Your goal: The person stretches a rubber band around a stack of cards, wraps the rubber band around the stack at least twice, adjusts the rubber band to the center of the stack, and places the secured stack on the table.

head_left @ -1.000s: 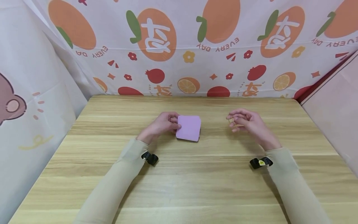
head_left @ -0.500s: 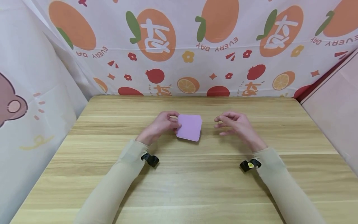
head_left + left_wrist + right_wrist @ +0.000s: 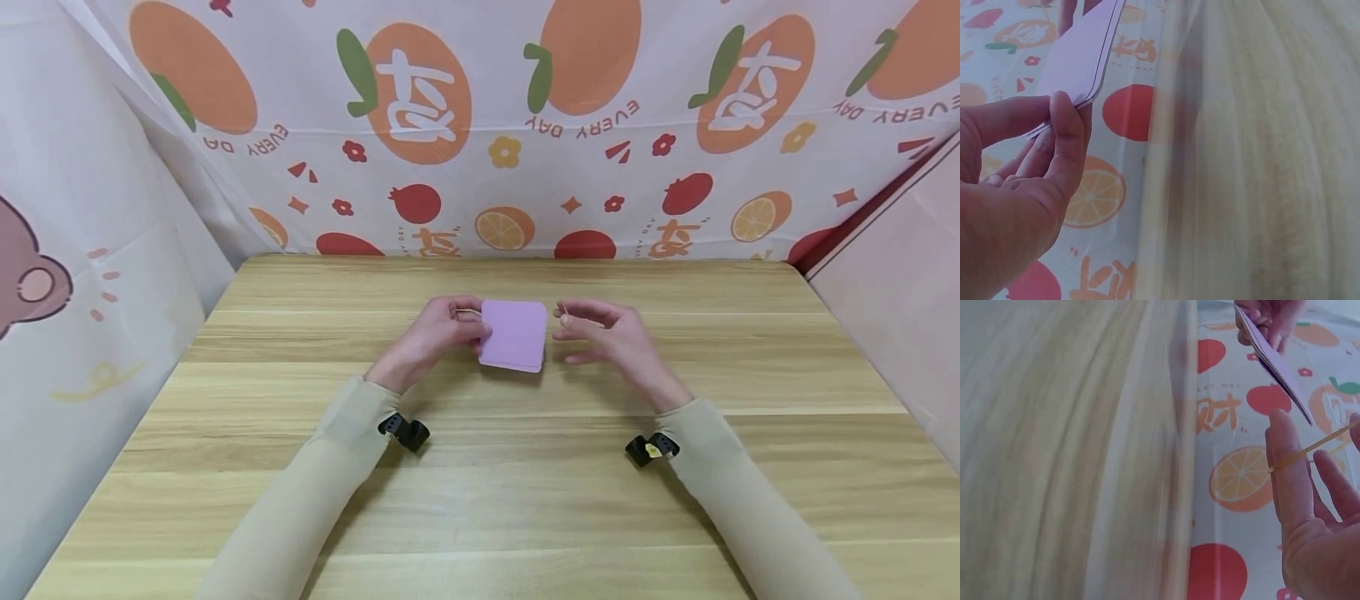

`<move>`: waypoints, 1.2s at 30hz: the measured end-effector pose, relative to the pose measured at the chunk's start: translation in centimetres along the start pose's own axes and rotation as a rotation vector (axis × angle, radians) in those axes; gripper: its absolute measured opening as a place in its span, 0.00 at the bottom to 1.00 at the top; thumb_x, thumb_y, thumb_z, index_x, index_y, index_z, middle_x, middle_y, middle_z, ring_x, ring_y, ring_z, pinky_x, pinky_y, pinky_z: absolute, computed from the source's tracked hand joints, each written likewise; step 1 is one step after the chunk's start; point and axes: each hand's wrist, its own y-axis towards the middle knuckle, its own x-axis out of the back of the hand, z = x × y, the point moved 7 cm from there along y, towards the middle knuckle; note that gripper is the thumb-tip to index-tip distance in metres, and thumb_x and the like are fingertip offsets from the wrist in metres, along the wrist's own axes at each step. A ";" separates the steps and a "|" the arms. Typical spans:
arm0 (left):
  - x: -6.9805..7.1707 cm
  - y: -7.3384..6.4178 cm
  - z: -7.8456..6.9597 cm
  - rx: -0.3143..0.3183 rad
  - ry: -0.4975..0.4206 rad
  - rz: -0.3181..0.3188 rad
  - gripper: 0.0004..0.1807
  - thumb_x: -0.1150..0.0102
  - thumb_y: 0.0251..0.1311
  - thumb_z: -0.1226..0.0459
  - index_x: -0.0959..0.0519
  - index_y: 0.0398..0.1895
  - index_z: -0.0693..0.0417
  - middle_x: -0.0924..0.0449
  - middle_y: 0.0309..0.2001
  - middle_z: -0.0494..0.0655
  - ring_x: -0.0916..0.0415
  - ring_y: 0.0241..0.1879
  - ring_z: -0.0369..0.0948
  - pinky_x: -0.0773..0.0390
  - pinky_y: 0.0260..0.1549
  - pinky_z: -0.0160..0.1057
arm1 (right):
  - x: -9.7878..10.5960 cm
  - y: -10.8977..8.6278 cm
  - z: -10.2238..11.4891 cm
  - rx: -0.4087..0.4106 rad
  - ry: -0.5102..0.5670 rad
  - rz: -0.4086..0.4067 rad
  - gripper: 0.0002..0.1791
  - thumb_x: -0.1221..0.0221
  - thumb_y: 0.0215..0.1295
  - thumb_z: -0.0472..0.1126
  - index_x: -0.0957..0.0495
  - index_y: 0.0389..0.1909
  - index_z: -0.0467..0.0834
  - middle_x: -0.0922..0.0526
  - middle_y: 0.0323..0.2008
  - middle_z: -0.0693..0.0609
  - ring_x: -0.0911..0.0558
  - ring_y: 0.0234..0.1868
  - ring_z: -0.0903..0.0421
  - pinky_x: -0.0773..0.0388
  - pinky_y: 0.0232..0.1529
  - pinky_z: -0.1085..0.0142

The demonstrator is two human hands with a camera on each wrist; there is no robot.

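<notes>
A thin stack of lilac square cards [image 3: 514, 336] with rounded corners is held above the table in my left hand [image 3: 438, 333]. In the left wrist view, thumb and fingers pinch the near edge of the lilac stack [image 3: 1079, 56]. Just right of the cards is my right hand [image 3: 606, 335], apart from them, its fingers spread. A yellow rubber band [image 3: 1294, 457] is stretched across the thumb and fingers of that hand in the right wrist view. Several layers show along the edge of the stack [image 3: 1275, 365] there.
Both hands are over a light wood-grain table [image 3: 480, 492]. A fruit-printed white cloth [image 3: 300, 192] hangs behind its back edge. More cloth [image 3: 120, 250] hangs at the left, and a pale panel [image 3: 900, 275] stands at the right. Each wrist wears a black strapped camera [image 3: 405, 432].
My right hand has moved left with the rubber band, close to the cards. The left hand has shifted the stack slightly right and tilted it a little.
</notes>
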 end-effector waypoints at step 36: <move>-2.1 -0.6 0.5 -0.082 0.002 0.037 0.04 0.42 0.66 0.71 0.22 0.38 0.67 0.20 0.30 0.50 0.24 0.27 0.41 0.20 0.34 0.41 | -2.2 0.4 0.2 0.081 -0.085 -0.046 0.26 0.36 0.64 0.34 0.29 0.63 0.40 0.22 0.48 0.38 0.16 0.36 0.50 0.17 0.29 0.51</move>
